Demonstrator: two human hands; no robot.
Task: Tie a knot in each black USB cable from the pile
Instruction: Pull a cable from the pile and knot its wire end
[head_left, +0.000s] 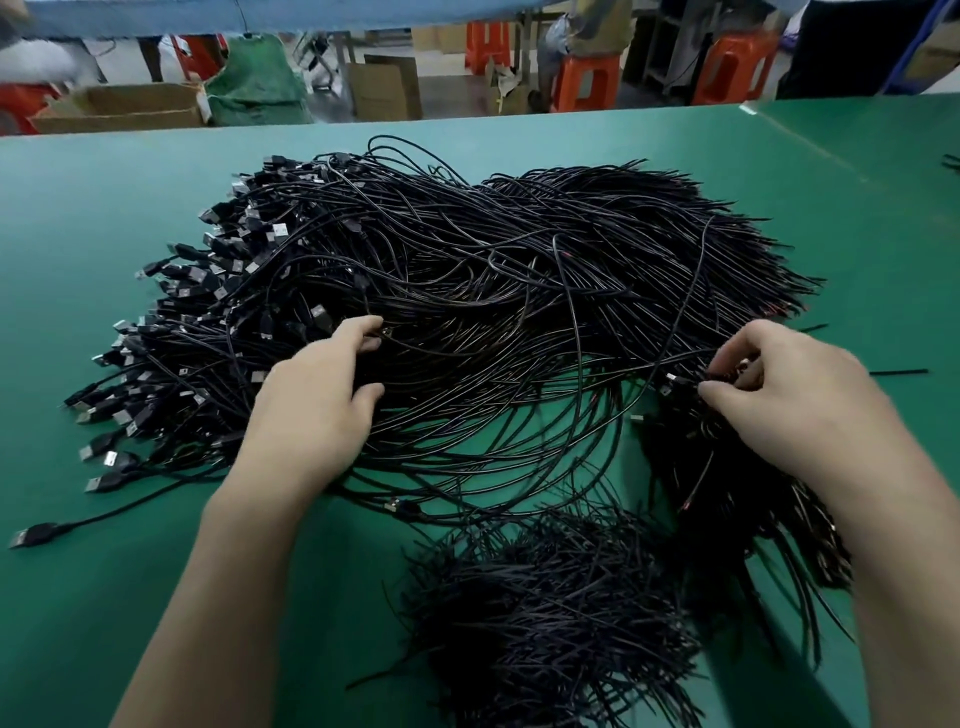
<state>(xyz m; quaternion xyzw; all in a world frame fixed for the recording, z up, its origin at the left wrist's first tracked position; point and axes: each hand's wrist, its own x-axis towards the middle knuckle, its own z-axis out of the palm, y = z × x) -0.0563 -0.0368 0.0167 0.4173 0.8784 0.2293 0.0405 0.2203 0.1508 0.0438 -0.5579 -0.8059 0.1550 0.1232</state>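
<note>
A green-topped worktable (104, 218) fills the foreground and meets a second green surface (872, 140) at the far right. Beyond its far edge lies a pale floor (447, 78) crowded with open cardboard boxes (122, 106), a bulging green sack (254, 85) and orange plastic stools (587, 83). A blue-edged bench (156, 18) runs across the top of the view, and the light is even and soft, without hard shadows.
</note>
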